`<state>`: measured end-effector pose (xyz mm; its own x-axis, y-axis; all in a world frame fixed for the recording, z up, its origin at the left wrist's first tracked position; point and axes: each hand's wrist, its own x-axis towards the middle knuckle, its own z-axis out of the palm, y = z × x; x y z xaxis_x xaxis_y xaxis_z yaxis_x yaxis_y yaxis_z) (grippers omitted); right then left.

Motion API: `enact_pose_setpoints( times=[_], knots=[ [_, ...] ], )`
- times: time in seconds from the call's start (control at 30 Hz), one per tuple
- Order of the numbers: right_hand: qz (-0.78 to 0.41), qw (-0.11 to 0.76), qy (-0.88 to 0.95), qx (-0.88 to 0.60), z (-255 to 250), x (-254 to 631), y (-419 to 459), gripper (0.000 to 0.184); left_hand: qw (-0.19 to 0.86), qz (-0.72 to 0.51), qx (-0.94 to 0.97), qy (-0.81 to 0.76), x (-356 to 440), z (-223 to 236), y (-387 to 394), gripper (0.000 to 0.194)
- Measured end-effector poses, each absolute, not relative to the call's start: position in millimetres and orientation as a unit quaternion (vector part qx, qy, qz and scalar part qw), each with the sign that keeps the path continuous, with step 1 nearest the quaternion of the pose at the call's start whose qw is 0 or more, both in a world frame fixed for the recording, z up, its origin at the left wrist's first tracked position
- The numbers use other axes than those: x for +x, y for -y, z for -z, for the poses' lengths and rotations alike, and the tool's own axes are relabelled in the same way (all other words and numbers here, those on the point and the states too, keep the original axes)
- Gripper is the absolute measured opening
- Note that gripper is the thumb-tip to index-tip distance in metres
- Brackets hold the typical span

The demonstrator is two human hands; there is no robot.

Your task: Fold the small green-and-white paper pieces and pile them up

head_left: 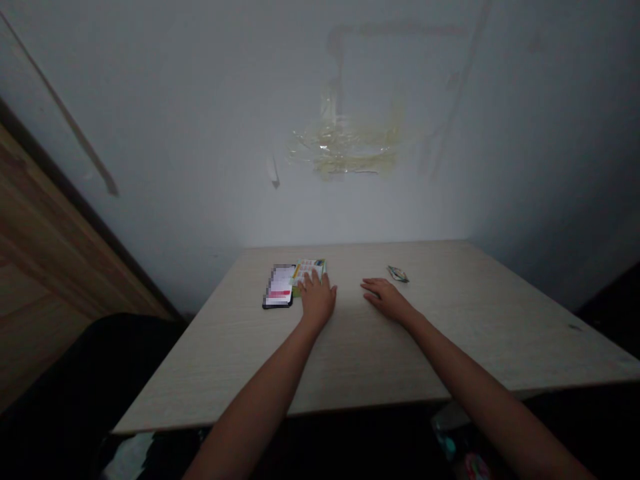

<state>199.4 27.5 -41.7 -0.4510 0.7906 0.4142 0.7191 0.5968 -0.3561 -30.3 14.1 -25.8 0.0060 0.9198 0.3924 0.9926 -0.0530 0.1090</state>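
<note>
My left hand [317, 298] lies palm down with spread fingers over a printed leaflet [305, 268] in white, green and yellow. The hand covers the leaflet's lower right part. Left of it, partly under or against the leaflet's edge, a phone [279, 287] with a dark case and lit screen lies on the table; its screen is partly pixelated. My right hand [385, 298] rests flat on the bare tabletop, fingers stretched toward the left and nothing in them. Just beyond it is a small, colourful, crumpled-looking piece [398, 274], whose kind I cannot make out.
The pale wooden table [450, 353] meets a grey wall [200, 133] at its back edge. Yellowed clear tape [355, 157] clings to the wall. A wooden panel [40, 220] stands at the left, above a dark shape. Under the front edge are several dim items.
</note>
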Motion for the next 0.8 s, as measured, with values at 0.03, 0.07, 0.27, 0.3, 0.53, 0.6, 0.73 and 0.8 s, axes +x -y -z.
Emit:
enact_pose_setpoints(
  times=[0.03, 0.07, 0.27, 0.3, 0.53, 0.6, 0.73, 0.8],
  knots=[
    [-0.066, 0.279, 0.849, -0.444, 41.9, 199.6, -27.6, 0.038, 0.098, 0.169, -0.692, 0.695, -30.6, 26.6, -13.7, 0.055],
    [-0.069, 0.280, 0.848, -0.444, 41.9, 199.8, -27.6, 0.038, 0.095, 0.157, -0.687, 0.704, -30.6, 27.2, -13.2, 0.056],
    [-0.076, 0.282, 0.848, -0.443, 40.0, 199.9, -26.4, 0.039, 0.104, 0.136, -0.692, 0.701, -29.9, 21.9, -7.9, 0.046],
    [-0.076, 0.282, 0.848, -0.442, 39.7, 200.0, -26.4, 0.038, 0.106, 0.141, -0.693, 0.699, -30.1, 19.9, -6.7, 0.045],
    [-0.081, 0.287, 0.848, -0.438, 40.7, 201.3, -28.2, 0.037, 0.088, 0.180, -0.714, 0.671, -32.5, 8.2, -1.8, 0.031],
    [-0.084, 0.289, 0.847, -0.438, 41.4, 201.7, -28.6, 0.037, 0.077, 0.185, -0.717, 0.668, -33.1, 6.7, -2.1, 0.030],
    [-0.087, 0.292, 0.846, -0.437, 43.2, 202.5, -29.2, 0.037, 0.080, 0.193, -0.720, 0.661, -34.0, 6.1, -2.5, 0.030],
    [-0.086, 0.293, 0.846, -0.438, 43.8, 202.8, -29.5, 0.037, 0.083, 0.200, -0.721, 0.658, -34.5, 6.4, -2.4, 0.031]
  ],
)
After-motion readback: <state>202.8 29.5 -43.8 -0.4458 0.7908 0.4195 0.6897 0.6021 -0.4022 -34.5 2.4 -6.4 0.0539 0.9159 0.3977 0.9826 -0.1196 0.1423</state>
